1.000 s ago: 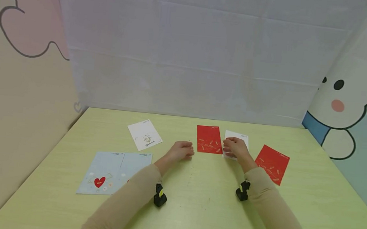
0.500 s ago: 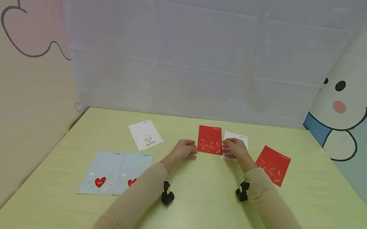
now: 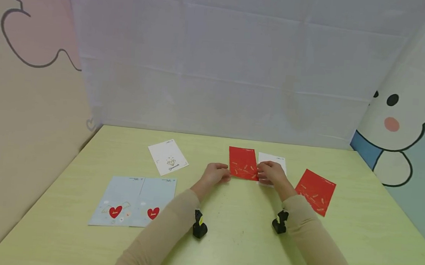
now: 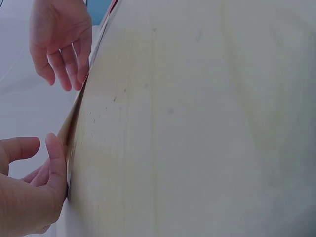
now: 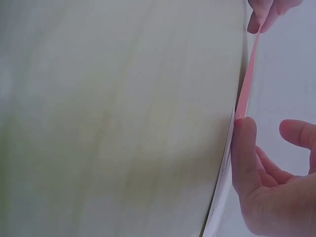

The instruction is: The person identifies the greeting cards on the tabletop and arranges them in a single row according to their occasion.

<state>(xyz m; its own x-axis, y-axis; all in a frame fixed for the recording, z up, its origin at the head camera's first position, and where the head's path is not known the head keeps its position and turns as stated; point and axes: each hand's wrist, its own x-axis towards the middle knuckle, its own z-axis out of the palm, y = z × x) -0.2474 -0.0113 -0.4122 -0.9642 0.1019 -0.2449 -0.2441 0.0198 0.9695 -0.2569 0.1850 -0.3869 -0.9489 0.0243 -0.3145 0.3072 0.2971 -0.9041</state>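
A red card (image 3: 243,164) with a pale printed pattern lies toward the far side of the table, between the two hands. My left hand (image 3: 214,176) is at its left edge, fingertips right at the border, with the thumb held apart from the fingers in the left wrist view. My right hand (image 3: 272,173) covers part of a white card (image 3: 278,159) and meets the red card's right edge. In the right wrist view, that hand's straight fingers (image 5: 244,148) touch the red card's end, its thumb standing away. Seen edge-on there, the red card (image 5: 247,86) stretches between both hands.
Another red card (image 3: 316,192) lies tilted beside the right forearm. At the left are a white card with a diamond drawing (image 3: 168,157) and two pale blue heart cards, the left one (image 3: 123,192) against the right one (image 3: 157,194). A white sheet (image 3: 217,66) hangs behind the table (image 3: 240,251).
My left hand has moved right, up to the red card's left edge. The red card has turned slightly and its lower right corner shifted toward the right hand, which stays nearly in place.
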